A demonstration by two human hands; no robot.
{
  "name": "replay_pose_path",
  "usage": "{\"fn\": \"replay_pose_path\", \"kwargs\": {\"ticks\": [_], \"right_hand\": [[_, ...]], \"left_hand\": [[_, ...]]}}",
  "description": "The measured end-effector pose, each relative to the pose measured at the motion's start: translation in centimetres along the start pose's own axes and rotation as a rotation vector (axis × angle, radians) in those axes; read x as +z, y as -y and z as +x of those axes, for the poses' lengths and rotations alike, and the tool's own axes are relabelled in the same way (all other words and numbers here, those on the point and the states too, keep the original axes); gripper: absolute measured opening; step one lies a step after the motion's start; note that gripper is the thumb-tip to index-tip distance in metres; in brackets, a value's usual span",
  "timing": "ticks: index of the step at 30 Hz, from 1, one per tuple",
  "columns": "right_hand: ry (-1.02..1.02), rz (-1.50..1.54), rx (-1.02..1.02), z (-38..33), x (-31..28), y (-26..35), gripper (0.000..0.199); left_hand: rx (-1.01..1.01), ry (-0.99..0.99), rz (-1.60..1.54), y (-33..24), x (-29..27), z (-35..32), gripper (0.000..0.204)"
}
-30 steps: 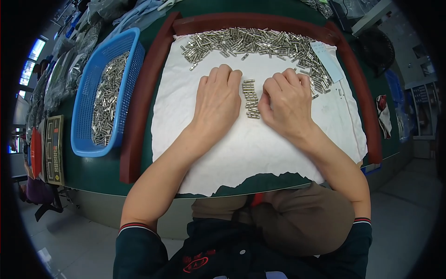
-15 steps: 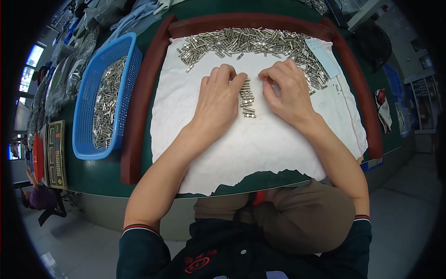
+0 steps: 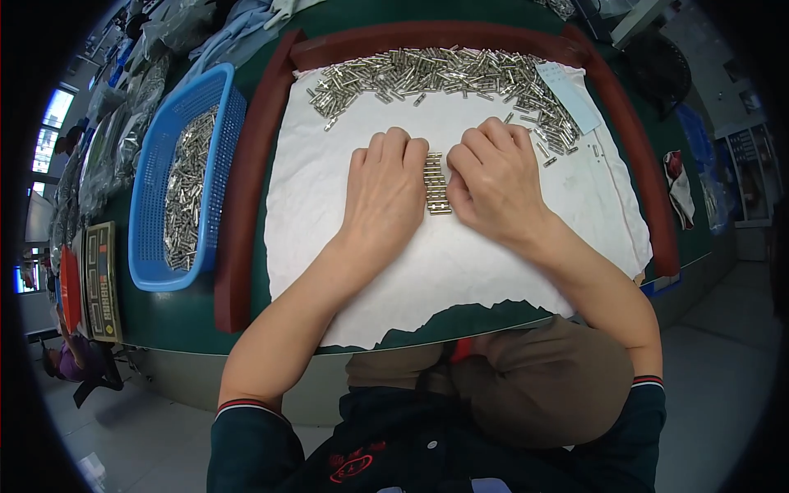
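A column of small silvery metal pins (image 3: 436,187) lies on the white cloth (image 3: 378,287), stacked side by side between my two hands. From the left, my left hand (image 3: 385,182) presses against the column with its fingers bent and held together. My right hand (image 3: 498,182) is curled against the opposite side, its thumb at the lower end of the column. Both hands close in on the pins, and their fingertips are partly hidden. Beyond them spreads a heap of loose pins (image 3: 427,72), thinning out into stray ones at the right.
A dark red wooden frame (image 3: 240,222) borders the cloth on three sides. Left of it stands a blue basket (image 3: 148,255) of similar pins. A pale blue card (image 3: 569,97) lies at the heap's right edge. The green table (image 3: 164,316) holds bagged goods (image 3: 136,107) at far left.
The column of pins has become straighter and more even. My right hand has moved left and down against it, and my left hand has come alongside it.
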State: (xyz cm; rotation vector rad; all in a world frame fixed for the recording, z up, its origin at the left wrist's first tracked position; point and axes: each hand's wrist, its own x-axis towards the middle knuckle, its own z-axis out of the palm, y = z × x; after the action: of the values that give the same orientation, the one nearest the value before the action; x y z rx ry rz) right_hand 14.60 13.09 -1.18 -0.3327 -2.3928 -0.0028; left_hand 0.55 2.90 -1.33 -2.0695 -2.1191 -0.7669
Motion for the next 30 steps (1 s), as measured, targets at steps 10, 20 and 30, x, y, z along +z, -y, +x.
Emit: {"fn": "replay_pose_path", "kwargs": {"ticks": [10, 20, 30], "right_hand": [[0.040, -0.011, 0.045, -0.1, 0.1, -0.2, 0.012], [0.020, -0.022, 0.073, 0.0, 0.4, -0.3, 0.011], [0.013, -0.019, 0.103, 0.3, 0.8, -0.6, 0.008]], "left_hand": [[-0.039, 0.009, 0.024, -0.3, -0.3, 0.2, 0.033], [-0.037, 0.015, 0.041, -0.2, -0.2, 0.2, 0.031], [-0.030, -0.037, 0.023, 0.3, 0.2, 0.6, 0.022]]}}
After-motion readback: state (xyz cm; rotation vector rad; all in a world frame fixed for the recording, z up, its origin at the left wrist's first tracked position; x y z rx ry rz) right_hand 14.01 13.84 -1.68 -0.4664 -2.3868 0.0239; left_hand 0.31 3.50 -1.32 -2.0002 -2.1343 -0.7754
